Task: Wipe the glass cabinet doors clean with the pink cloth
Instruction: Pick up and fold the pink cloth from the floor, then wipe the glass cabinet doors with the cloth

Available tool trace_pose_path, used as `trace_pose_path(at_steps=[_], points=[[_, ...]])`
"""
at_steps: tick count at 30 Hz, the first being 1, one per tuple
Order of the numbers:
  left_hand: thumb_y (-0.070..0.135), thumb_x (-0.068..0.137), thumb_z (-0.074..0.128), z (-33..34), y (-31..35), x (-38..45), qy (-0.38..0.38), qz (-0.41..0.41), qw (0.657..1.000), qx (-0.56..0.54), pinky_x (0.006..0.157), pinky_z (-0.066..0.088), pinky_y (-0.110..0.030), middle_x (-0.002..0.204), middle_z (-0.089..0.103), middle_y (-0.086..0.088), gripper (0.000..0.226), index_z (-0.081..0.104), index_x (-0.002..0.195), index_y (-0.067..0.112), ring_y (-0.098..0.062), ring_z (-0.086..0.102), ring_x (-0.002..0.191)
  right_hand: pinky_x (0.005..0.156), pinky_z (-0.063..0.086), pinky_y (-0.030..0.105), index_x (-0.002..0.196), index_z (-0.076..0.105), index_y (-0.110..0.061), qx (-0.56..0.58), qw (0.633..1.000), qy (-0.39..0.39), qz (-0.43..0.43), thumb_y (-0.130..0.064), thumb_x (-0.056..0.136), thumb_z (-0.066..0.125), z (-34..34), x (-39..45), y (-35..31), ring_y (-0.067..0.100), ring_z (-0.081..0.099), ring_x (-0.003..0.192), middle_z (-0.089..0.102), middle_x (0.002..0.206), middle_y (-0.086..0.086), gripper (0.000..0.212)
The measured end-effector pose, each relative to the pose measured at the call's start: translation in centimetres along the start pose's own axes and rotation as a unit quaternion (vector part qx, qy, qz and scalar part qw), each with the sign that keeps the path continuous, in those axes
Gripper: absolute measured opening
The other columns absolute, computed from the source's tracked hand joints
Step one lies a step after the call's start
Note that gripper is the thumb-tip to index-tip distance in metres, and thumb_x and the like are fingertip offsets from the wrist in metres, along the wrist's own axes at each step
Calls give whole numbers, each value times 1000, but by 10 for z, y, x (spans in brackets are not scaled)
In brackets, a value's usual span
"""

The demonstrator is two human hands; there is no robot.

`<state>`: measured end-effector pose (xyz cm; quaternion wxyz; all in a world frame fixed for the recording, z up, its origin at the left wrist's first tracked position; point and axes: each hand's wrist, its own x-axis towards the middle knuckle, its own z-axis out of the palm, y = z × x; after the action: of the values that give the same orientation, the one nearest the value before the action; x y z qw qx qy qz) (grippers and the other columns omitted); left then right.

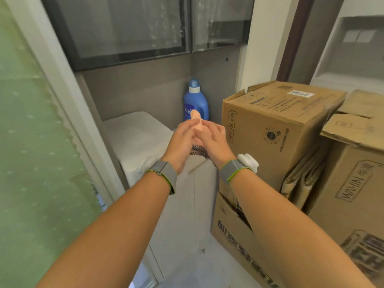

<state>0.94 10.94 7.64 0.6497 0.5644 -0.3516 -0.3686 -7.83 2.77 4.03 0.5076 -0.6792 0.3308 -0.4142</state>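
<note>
My left hand and my right hand are pressed together in the middle of the view, both closed around the pink cloth. A bunched end of the cloth sticks up above my fingers; most of it is hidden between my palms. A frosted green glass door with a white frame fills the left side, close to my left forearm. Dark-framed glass panes run across the top, above and beyond my hands.
A blue detergent bottle stands in the far corner just behind my hands. A white appliance sits below them. Stacked cardboard boxes crowd the right side, with more boxes and folded cardboard beside them. The floor shows between.
</note>
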Motion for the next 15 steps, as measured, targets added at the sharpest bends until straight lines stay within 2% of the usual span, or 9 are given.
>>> trace_pose_path(at_steps=[1, 2, 4, 6, 9, 10, 12, 14, 15], points=[[20, 99, 58, -6, 11, -7, 0, -22, 999, -43, 71, 61, -33, 108, 78, -1, 23, 73, 116, 19, -17, 76, 89, 104, 47, 29, 137, 58, -29, 5, 1000, 1, -3, -38, 91, 73, 7, -3, -9, 1, 54, 118, 36, 133, -1, 49], [28, 95, 58, -11, 20, -12, -4, -29, 997, -67, 72, 61, -36, 97, 80, 2, 26, 75, 113, 18, -17, 76, 82, 105, 48, 33, 137, 57, -29, 7, 1000, 4, -8, -40, 88, 75, 13, -4, -17, 6, 55, 122, 36, 133, -2, 53], [32, 98, 46, -23, 34, -20, -11, -17, 997, -78, 82, 59, -43, 109, 79, -3, 41, 75, 123, 16, -22, 73, 92, 105, 52, 37, 137, 57, -27, 10, 999, 11, -29, -44, 80, 76, 27, -8, -33, 11, 55, 125, 37, 132, -2, 63], [28, 104, 33, -34, 48, -23, -13, -1, 997, -77, 80, 57, -41, 128, 72, -9, 50, 70, 133, 14, -26, 68, 99, 94, 57, 32, 137, 57, -28, 12, 998, 20, -51, -47, 69, 72, 41, -9, -48, 6, 59, 116, 39, 129, -3, 72], [28, 103, 32, -49, 73, -29, -19, 32, 997, -68, 78, 52, -37, 132, 71, -9, 49, 69, 130, 10, -23, 65, 95, 77, 58, 22, 136, 56, -29, 41, 996, 34, -76, -43, 67, 66, 63, -8, -76, -7, 64, 96, 42, 126, -2, 71], [28, 103, 34, -53, 80, -30, -18, 47, 997, -60, 80, 51, -38, 132, 71, -9, 46, 69, 125, 11, -23, 65, 96, 80, 59, 26, 137, 55, -30, 38, 995, 38, -83, -39, 70, 65, 70, -7, -85, -8, 63, 98, 44, 128, -1, 68], [27, 104, 37, -60, 95, -30, -6, 67, 996, -58, 85, 49, -41, 128, 72, -8, 34, 67, 114, 15, -26, 63, 102, 104, 53, 42, 142, 52, -30, -2, 992, 62, -114, -21, 82, 58, 82, -3, -101, 7, 52, 125, 48, 135, 4, 62], [21, 105, 39, -67, 109, -27, 39, 106, 994, -7, 87, 53, -38, 120, 73, -6, 26, 65, 106, 16, -26, 66, 111, 120, 37, 41, 150, 48, -25, -40, 980, 93, -171, -3, 86, 50, 90, 0, -112, 18, 38, 141, 43, 146, 8, 68], [18, 105, 40, -72, 114, -26, 70, 147, 984, 73, 89, 56, -38, 119, 73, -7, 26, 65, 107, 15, -25, 66, 115, 123, 32, 40, 152, 46, -19, -64, 972, 109, -200, 2, 85, 49, 92, 0, -114, 21, 35, 144, 39, 150, 11, 70]])
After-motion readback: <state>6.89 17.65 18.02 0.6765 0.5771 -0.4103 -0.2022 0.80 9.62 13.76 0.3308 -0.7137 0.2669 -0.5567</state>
